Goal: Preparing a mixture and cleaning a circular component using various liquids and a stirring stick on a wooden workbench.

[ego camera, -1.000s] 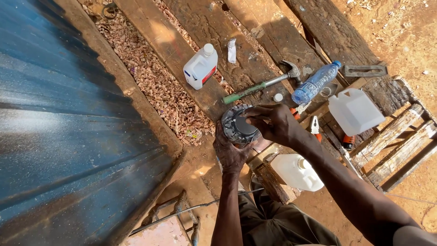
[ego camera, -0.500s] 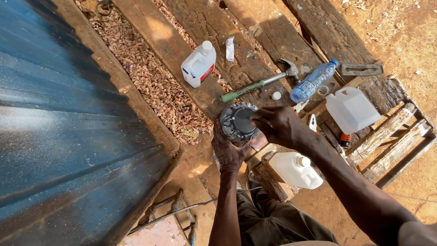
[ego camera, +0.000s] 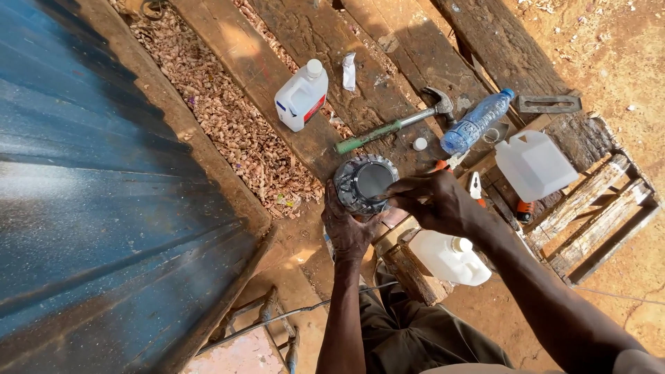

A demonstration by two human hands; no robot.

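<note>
My left hand [ego camera: 348, 230] grips from below a round, dark, shiny container [ego camera: 365, 183] with a silvery patterned rim. My right hand [ego camera: 435, 202] is pinched at that rim on its right side; what the fingertips hold is too small to tell. A green-handled claw hammer [ego camera: 396, 125] lies on the planks just beyond the container. A small white cap [ego camera: 419, 144] rests near the hammer.
A white jug with a red-and-blue label [ego camera: 300, 96] stands on a plank. A blue plastic bottle [ego camera: 476, 121], a translucent jug [ego camera: 535, 165] and another white jug [ego camera: 449, 255] lie to the right. Blue corrugated sheet [ego camera: 97, 208] fills the left. Wood shavings [ego camera: 228, 125] lie between planks.
Both hands stay on the round container. My right hand has shifted from over its top to its right rim, so the dark centre now shows.
</note>
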